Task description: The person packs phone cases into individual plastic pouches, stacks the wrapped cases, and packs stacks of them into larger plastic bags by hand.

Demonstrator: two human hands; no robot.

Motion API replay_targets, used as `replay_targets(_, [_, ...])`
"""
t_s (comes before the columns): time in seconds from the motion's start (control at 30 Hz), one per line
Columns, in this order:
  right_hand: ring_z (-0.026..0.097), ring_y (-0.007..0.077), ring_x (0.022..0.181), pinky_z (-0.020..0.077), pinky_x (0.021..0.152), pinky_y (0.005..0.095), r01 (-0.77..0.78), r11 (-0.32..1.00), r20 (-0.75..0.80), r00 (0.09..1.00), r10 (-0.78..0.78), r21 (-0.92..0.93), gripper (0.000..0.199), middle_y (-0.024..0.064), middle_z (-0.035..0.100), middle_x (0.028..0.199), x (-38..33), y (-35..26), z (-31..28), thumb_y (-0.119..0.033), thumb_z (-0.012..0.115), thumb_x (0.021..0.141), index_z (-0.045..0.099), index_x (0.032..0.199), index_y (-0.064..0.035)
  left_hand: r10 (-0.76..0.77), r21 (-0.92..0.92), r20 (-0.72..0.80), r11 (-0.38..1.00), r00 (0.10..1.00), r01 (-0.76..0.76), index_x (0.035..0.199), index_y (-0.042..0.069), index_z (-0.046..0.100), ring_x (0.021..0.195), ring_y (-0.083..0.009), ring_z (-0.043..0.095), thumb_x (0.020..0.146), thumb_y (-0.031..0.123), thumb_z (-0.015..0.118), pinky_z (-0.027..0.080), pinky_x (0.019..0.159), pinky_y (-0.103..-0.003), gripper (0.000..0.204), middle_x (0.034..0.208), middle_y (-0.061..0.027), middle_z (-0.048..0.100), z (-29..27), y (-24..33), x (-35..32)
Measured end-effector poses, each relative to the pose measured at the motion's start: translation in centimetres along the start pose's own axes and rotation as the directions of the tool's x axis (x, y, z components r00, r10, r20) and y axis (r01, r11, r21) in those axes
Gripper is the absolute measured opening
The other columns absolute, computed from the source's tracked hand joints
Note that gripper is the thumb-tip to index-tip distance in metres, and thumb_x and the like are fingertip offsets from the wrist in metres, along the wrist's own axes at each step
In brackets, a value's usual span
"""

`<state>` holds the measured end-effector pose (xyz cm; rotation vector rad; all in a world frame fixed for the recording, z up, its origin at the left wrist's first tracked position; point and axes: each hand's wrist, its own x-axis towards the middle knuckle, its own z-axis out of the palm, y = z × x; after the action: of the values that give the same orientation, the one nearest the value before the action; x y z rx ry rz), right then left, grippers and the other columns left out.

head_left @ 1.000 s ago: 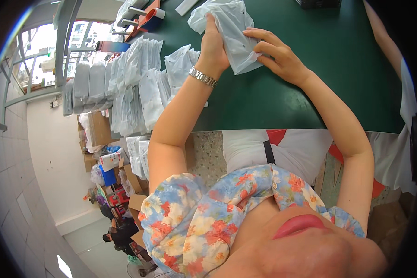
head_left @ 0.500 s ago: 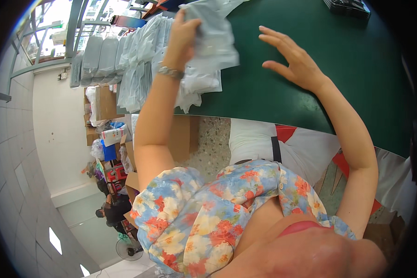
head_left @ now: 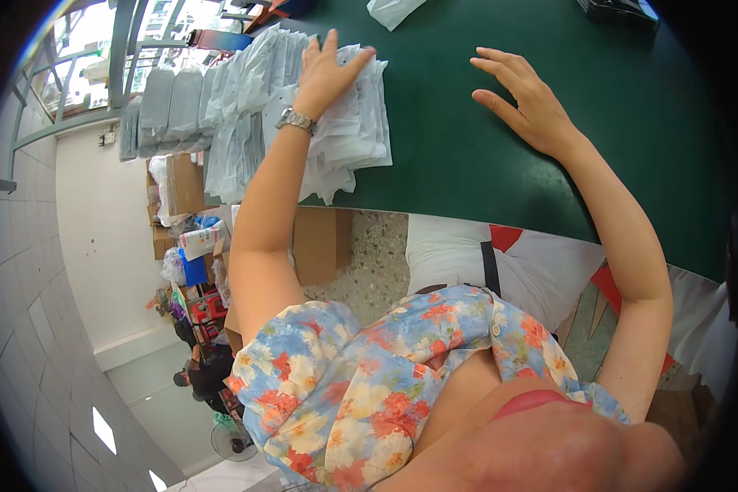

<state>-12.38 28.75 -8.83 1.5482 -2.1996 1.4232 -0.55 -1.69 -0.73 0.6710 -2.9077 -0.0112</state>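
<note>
While my left hand (head_left: pixel 330 70) lies flat with fingers spread on the top of the pile of white bags (head_left: pixel 348 135), pressing it so the slippery plastic stays put, my right hand (head_left: pixel 523 100) rests open and empty on the green bench (head_left: pixel 467 164), well to the right of that pile. More bags (head_left: pixel 221 107) stand in rows left of the pile.

A dark green table (head_left: pixel 484 164) fills the upper part of the view, its near edge curving across the middle. Below that edge lies a speckled terrazzo floor (head_left: pixel 369 262), with brown cardboard boxes (head_left: pixel 316 242) standing on it. To the left rises a pale tiled wall (head_left: pixel 25 328). Bright daylight comes through windows with grey metal frames (head_left: pixel 82 57) at upper left. A standing fan (head_left: pixel 230 439) sits low on the floor.
</note>
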Motion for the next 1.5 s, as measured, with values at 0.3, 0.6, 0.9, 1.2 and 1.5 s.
replay_targets(0.3, [0.051,0.0307,0.121,0.0443,0.099,0.0397,-0.058,0.997,-0.018,0.998,0.059,0.056,0.039,0.0151,0.055,0.128,0.6,0.4,-0.4,-0.037,0.059,0.093,0.061,0.116,-0.005,0.054,0.106,0.371,0.989,0.927,-0.1,0.128,0.01,0.057,0.115,-0.0341,0.056,0.08,0.038,0.066,0.043,0.099,-0.04,0.057,0.127,-0.0176,0.056,-1.2,1.3,3.5])
replay_targets(0.6, [0.054,0.0297,0.113,0.0483,0.091,0.0395,-0.122,0.987,-0.191,0.971,0.141,0.105,0.026,0.0125,0.06,0.118,2.3,2.3,0.0,-0.026,0.063,0.089,0.064,0.103,-0.0036,0.478,0.251,0.065,0.842,0.876,-0.478,0.089,0.006,0.064,0.099,-0.0284,0.061,0.089,0.018,0.054,0.05,0.083,-0.042,0.016,0.107,-0.0135,0.064,6.1,4.1,9.9])
replay_targets(0.9, [0.051,0.0326,0.109,0.041,0.091,0.0442,-0.207,0.845,-0.491,0.868,-0.074,-0.493,0.048,0.0152,0.055,0.123,4.2,7.7,-7.5,-0.012,0.066,0.077,0.055,0.122,-0.0037,0.431,-0.211,-0.108,0.871,0.896,-0.444,0.095,0.007,0.066,0.078,-0.0313,0.063,0.087,0.027,0.062,0.05,0.07,-0.04,0.021,0.09,-0.0111,0.066,2.7,15.8,1.0])
replay_targets(1.2, [0.053,0.0378,0.1,0.0439,0.089,0.0433,-0.239,0.779,-0.439,0.897,-0.052,-0.579,0.022,0.0202,0.06,0.104,4.5,11.1,-9.0,-0.015,0.062,0.083,0.059,0.099,0.0005,0.137,-0.42,-0.496,0.826,0.857,-0.376,0.121,0.005,0.056,0.113,-0.033,0.054,0.081,0.017,0.067,0.041,0.1,-0.042,0.043,0.128,-0.0141,0.056,8.9,14.2,-2.2])
replay_targets(1.5, [0.056,0.0421,0.088,0.0458,0.082,0.044,-0.572,0.626,-0.414,0.819,0.397,-0.53,0.02,0.0262,0.06,0.096,7.0,12.2,-10.9,-0.017,0.061,0.086,0.059,0.086,0.0028,0.145,-0.486,-0.433,0.794,0.89,-0.366,0.087,0.007,0.068,0.103,-0.027,0.056,0.082,0.016,0.067,0.043,0.089,-0.04,0.01,0.106,-0.0075,0.064,9.0,14.5,-1.7])
